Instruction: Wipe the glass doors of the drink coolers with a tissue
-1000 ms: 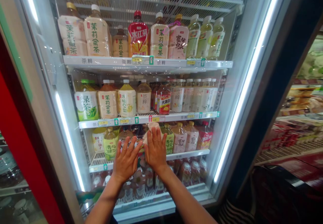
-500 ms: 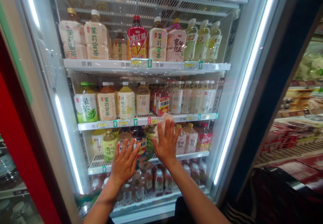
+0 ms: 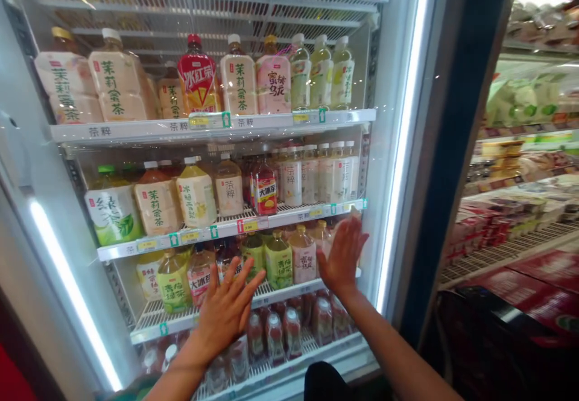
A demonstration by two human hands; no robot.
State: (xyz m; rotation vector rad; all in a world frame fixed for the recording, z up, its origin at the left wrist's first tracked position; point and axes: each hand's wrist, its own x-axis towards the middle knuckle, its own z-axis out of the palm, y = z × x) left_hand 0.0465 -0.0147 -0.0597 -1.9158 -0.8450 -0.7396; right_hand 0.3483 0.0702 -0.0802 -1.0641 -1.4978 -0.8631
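Observation:
My left hand (image 3: 225,310) lies flat with fingers spread against the glass door, in front of the lower bottle shelf. On the right side, my right hand (image 3: 342,256) is flat on the glass, tilted and a little blurred. It presses a pale cloth (image 3: 353,213) to the pane, and only a sliver shows above the fingertips. Behind the glass stand a peach oolong bottle (image 3: 304,259), a green tea bottle (image 3: 278,262) and a red-labelled iced tea bottle (image 3: 265,190).
Bottled teas fill several white wire shelves (image 3: 226,125) inside the lit cooler. A bright light strip (image 3: 404,142) runs down the right of the door, beside a dark frame (image 3: 470,99). Farther right are open shelves with packaged goods (image 3: 525,96) and red boxes (image 3: 520,292).
My right hand has slid right across the glass with the cloth, toward the door's right side. My left hand stays spread on the pane. The view has shifted to the right.

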